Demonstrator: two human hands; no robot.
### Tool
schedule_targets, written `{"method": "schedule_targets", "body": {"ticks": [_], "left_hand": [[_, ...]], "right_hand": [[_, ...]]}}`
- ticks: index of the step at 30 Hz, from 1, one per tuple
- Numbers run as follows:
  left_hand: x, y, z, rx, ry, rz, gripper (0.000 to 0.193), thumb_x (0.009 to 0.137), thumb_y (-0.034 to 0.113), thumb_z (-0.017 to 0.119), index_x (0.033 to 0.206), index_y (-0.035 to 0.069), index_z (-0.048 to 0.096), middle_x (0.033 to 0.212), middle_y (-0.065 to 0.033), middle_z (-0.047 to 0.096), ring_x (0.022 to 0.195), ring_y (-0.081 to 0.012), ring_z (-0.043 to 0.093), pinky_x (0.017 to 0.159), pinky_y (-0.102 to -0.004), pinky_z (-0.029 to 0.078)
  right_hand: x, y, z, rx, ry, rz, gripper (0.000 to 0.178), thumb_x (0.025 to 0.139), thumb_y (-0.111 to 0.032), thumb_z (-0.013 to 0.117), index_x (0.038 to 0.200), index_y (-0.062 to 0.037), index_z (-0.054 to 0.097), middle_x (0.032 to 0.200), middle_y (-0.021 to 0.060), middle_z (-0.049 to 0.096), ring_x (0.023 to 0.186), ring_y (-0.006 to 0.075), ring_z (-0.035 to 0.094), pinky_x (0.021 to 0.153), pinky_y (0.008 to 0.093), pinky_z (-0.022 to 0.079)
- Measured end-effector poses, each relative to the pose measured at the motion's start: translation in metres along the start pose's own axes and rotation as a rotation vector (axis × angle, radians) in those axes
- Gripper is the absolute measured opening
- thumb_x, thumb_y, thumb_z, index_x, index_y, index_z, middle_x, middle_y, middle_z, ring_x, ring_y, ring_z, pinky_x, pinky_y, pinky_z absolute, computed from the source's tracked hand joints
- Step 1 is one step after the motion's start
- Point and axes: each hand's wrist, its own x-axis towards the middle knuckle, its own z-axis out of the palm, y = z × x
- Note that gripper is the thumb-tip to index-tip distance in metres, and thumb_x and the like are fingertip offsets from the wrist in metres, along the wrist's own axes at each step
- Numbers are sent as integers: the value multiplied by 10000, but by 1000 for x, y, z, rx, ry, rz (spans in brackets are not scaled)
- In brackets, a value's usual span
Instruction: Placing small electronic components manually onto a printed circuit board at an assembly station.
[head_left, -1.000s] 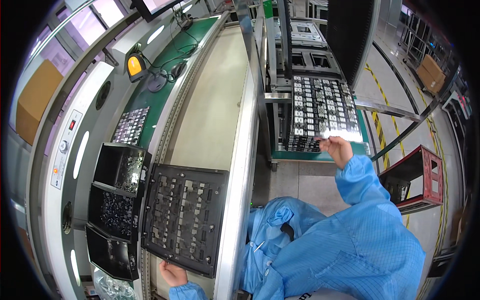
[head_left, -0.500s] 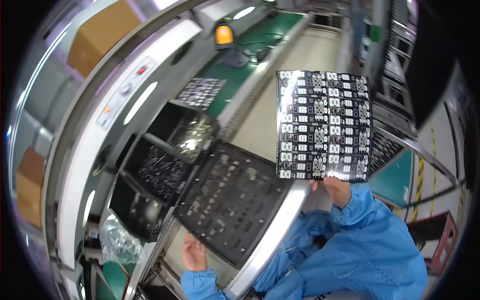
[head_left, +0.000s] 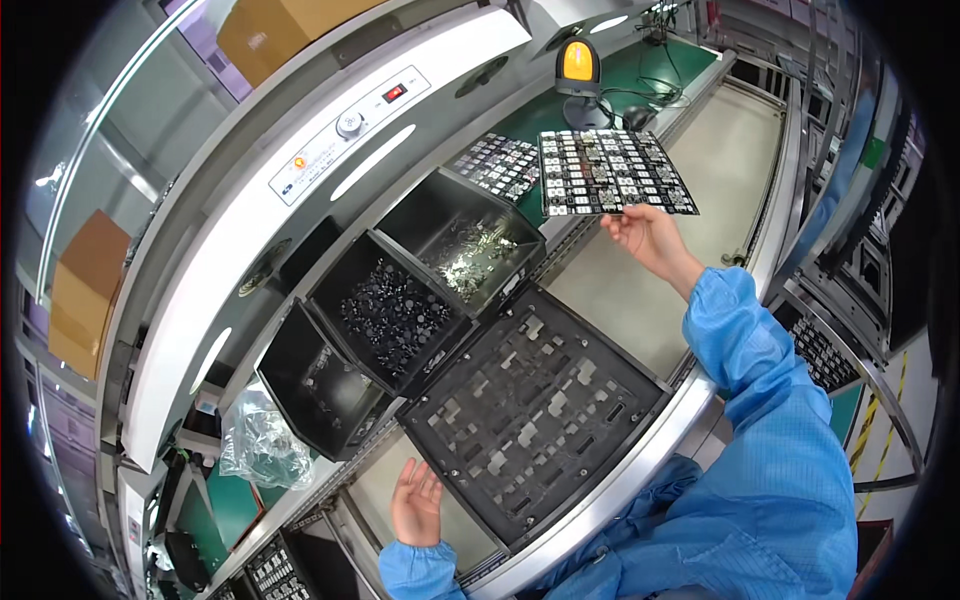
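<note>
Pinched at its near edge, a black circuit board panel [head_left: 615,172] with rows of white pads is in my right hand [head_left: 652,238], raised over the far part of the bench. My left hand [head_left: 416,503] is open, palm up and fingers extended, beside the near-left corner of a black fixture tray [head_left: 560,465]. That tray lies flat with shallow recesses and small metal pins. Nothing is in my left hand. Whether it touches the tray's edge I cannot tell.
Left of the tray stand three black bins: one with silver parts [head_left: 420,215], one with small black parts [head_left: 335,285], one with few parts [head_left: 290,350]. Another board panel [head_left: 495,165] lies on the green bench by an orange-faced scanner [head_left: 578,62]. A clear plastic bag [head_left: 262,440] sits left.
My right hand has carried the board panel away from my body, toward the scanner, and tilted it flatter. My left hand stays near the tray, open. The head view has shifted.
</note>
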Motion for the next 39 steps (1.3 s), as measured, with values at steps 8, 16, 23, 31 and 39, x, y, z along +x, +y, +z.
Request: {"method": "schedule_targets", "body": {"ticks": [8, 16, 23, 31, 39], "left_hand": [[-2, 5, 4, 30, 70, 21, 505, 855, 89, 418, 1349, -12, 419, 1261, -154, 508, 1129, -243, 511, 1005, -375, 412], [-12, 4, 21, 152, 154, 111, 493, 867, 111, 421, 1332, -51, 429, 1277, -180, 513, 1140, -263, 523, 1030, -360, 401], [-34, 4, 74, 583, -425, 266, 684, 872, 160, 504, 1454, -53, 215, 1533, -206, 179, 1434, -318, 148, 1164, -429, 92], [-78, -6, 145, -65, -485, 133, 387, 946, 99, 521, 1302, -10, 416, 1192, -83, 569, 1063, -154, 561, 904, -297, 452], [-53, 27, 98, 164, -446, -74, 211, 962, 125, 507, 1145, 23, 522, 1068, -48, 623, 970, -120, 599, 855, -307, 491]], "right_hand": [[-5, 2, 6, -60, -55, 13, 206, 903, -123, 435, 876, 29, 571, 928, 189, 651, 756, 197, 599, 733, 310, 511], [-33, 1, 17, -71, -56, -10, 222, 901, -130, 439, 927, 41, 577, 908, 188, 644, 743, 204, 584, 744, 324, 477], [-160, 49, 100, -482, -206, 58, 367, 913, -260, 495, 1073, 62, 568, 944, 174, 642, 783, 218, 595, 763, 325, 464], [-184, 34, 103, -1141, -775, -139, 566, 932, -313, 529, 1390, -22, 369, 1346, 177, 484, 1250, 274, 467, 1044, 406, 402], [-182, -8, 49, -183, -317, 262, 901, 900, -640, 407, 1432, 64, 221, 1435, 250, 353, 1281, 339, 439, 1073, 467, 356]]}}
